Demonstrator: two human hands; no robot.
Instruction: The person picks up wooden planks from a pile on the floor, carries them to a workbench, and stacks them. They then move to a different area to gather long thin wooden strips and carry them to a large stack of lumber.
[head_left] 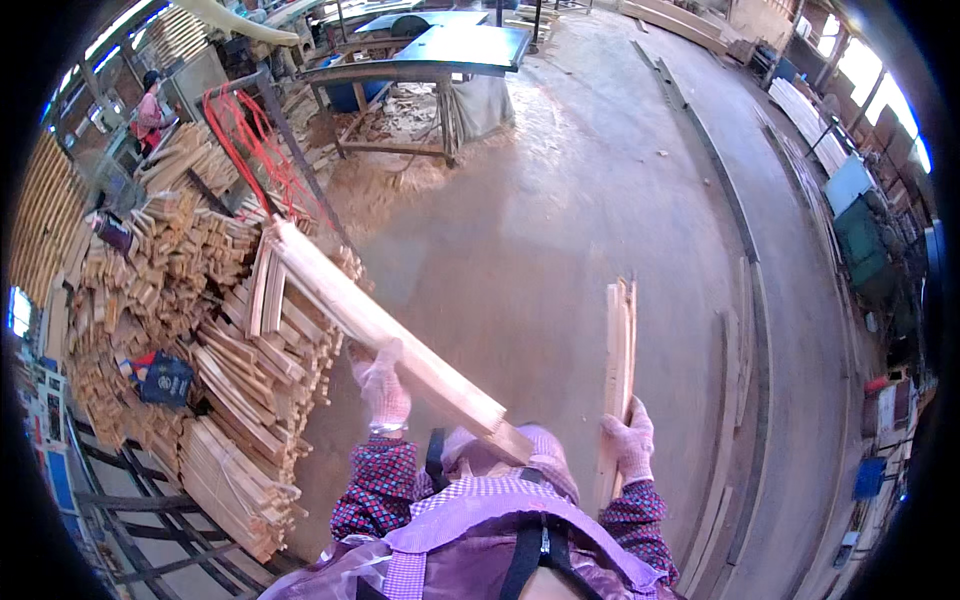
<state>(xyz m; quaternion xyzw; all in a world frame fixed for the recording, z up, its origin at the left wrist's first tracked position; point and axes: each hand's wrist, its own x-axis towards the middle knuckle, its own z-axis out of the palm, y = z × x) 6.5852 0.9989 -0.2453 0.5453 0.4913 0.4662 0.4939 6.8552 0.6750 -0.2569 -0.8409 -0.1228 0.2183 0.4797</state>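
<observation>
My left hand [383, 388], in a pale pink knit glove, is closed around long wooden strips [370, 325]. These slant from the far left down to my waist, and their near end rests against my body. On the right, my right hand [630, 438], gloved the same way, grips a shorter bundle of wooden strips [619, 345] held roughly upright, with rough ends at the top. The two bundles are apart from each other. How many strips each hand holds is hard to make out.
A large stack of cut wooden strips [225, 370] stands at my left, with a dark blue bag [165, 380] on it. Red straps [250, 150] hang from a metal frame behind. Farther off are a worktable [450, 50] and a person [150, 115]. Long boards [715, 420] lie along the right.
</observation>
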